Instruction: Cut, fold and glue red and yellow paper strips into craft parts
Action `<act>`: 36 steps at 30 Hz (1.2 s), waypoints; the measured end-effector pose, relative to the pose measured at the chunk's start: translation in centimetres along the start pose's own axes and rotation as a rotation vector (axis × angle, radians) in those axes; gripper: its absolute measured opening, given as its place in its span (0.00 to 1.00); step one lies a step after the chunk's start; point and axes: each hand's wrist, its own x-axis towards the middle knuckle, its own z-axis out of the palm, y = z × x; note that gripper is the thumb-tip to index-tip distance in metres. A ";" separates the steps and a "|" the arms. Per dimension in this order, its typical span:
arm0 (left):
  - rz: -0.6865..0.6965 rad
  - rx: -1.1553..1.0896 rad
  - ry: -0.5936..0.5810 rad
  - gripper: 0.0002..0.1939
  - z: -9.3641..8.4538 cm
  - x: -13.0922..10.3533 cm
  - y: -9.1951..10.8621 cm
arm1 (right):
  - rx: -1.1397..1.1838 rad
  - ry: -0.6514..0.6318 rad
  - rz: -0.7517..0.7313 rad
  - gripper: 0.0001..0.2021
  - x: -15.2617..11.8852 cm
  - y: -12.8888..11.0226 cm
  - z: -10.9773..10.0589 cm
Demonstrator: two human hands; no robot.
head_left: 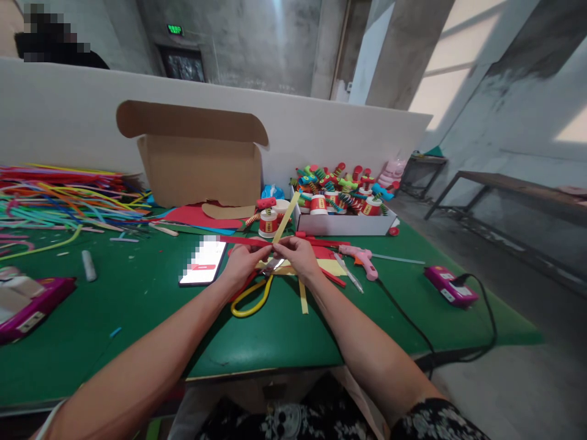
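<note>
Patterned sleeve [431,418] cloth sits nearest, at the near right, and beyond it your forearms reach to the middle of the green table [142,305], where your 2 hands meet fingertip to fingertip. Your left hand [247,260] pinches a red strip [243,241] that runs out to the left; your right hand [299,253] grips the low end of a yellow strip [286,217] that slants up to the far right. Fingers are narrow on each side, with the thumbs nearly touching where the 2 strips come together; whether the strips are already joined, you cannot tell from this angle. The step looks like lining up 1 strip against the other, so judge the angle at that meeting point and press there, not out along the loose lengths. Hold lightly, since thin strips like these probably crease or twist under a hard squeeze, and let the free ends hang unbent. Mind the scissors [269,287]: their blades lie just under your fingers, so sliding them nearer would give your hands room. Another yellow strip [303,297] lies on the near side, by your right wrist. Avoid dragging your right forearm toward the glue gun [360,258] on the right, or your left toward the phone [204,264].
</note>
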 end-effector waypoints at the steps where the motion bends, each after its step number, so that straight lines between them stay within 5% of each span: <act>1: -0.011 -0.023 -0.006 0.18 0.0 0.1 -0.1 | 0.006 0.012 0.000 0.13 0.0 0.0 0.0; 24: -0.032 -0.165 -0.030 0.18 0.2 0.2 -0.1 | 0.002 0.064 -0.006 0.12 0.0 0.0 0.2; 36: -0.028 -0.058 -0.008 0.20 0.1 0.2 0.1 | -0.162 0.066 -0.112 0.10 -0.2 0.5 0.1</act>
